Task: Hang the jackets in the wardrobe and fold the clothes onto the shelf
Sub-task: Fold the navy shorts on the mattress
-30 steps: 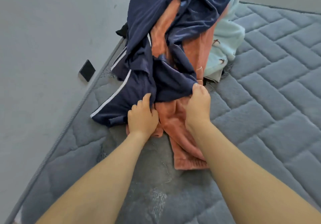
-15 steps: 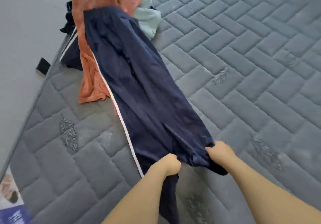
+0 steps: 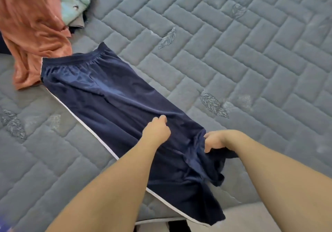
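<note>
The navy track trousers (image 3: 115,102), pulled clear of the pile a moment ago, now lie stretched along the mattress (image 3: 251,69) toward its near edge; the left hand (image 3: 157,131) rests loosely curled on them; the right hand (image 3: 215,141) pinches a leg; seemingly ready for folding.
</note>
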